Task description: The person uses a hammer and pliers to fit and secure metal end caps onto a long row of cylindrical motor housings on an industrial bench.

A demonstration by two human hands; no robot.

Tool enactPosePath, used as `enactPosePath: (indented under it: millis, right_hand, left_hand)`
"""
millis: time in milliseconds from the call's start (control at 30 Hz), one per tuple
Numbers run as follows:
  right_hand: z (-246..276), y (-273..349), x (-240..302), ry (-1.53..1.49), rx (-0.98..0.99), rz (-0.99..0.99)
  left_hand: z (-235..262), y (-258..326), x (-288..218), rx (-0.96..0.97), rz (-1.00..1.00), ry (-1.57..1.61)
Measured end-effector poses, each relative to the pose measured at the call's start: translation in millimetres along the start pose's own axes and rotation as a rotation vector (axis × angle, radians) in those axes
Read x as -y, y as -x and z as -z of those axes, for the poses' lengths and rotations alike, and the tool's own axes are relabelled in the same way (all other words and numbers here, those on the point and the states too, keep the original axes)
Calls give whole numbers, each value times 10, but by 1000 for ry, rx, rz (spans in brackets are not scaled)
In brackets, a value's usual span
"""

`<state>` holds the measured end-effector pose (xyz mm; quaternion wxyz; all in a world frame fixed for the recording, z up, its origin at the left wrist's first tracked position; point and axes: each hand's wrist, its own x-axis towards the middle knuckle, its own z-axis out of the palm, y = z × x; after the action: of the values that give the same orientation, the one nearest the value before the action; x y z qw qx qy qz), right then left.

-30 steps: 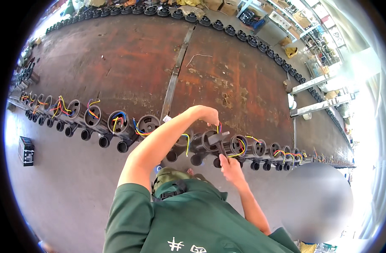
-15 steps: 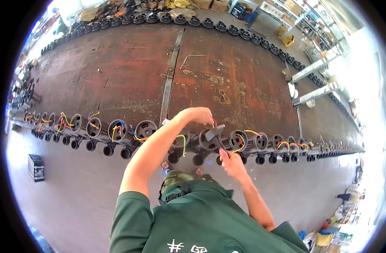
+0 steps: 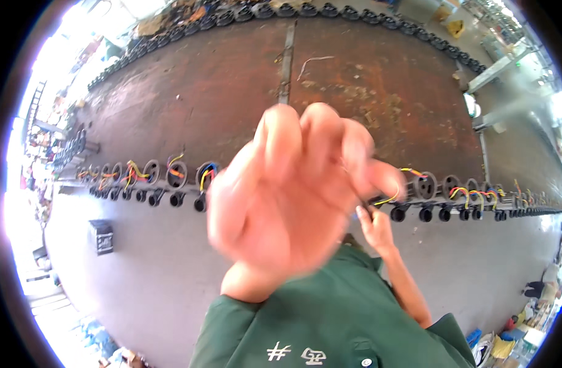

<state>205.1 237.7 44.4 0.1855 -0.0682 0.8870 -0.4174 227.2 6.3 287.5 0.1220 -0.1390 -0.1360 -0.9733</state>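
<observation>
My left hand [image 3: 293, 196] is raised close to the camera, large and blurred. Its fingers are apart and slightly curled, with nothing in them. It hides the middle of a row of dark round parts [image 3: 176, 175] with yellow, red and blue wires, which runs along the near edge of a rusty brown table [image 3: 219, 92]. My right hand [image 3: 374, 230] reaches up from my green sleeve to that row. Its fingertips are pinched at the end of a yellow wire [image 3: 388, 198]. More wired parts [image 3: 452, 187] continue to the right.
A second row of dark parts [image 3: 281, 9] lines the table's far edge. A metal strip [image 3: 286, 61] runs across the table top. A small black box [image 3: 101, 236] stands on the grey floor at the left. Metal frames [image 3: 495, 67] stand at the right.
My left hand has left the row of parts and swung up close to the camera. My right hand stays at the row. The view has moved nearer to the table.
</observation>
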Motion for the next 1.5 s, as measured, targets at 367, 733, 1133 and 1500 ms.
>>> enactPosePath:
  millis: [367, 733, 1133, 1500]
  right_hand:
    - [-47, -104, -10, 17, 43, -15]
    - [4, -147, -121, -37, 24, 45]
    - [3, -175, -208, 40, 45, 6]
    - [104, -148, -43, -112, 145, -27]
  left_hand:
    - [-452, 517, 105, 335, -128, 13]
    - [-392, 364, 216, 385, -65, -49]
    - [-120, 211, 368, 352, -39, -191]
    - [-38, 212, 520, 349, -38, -278]
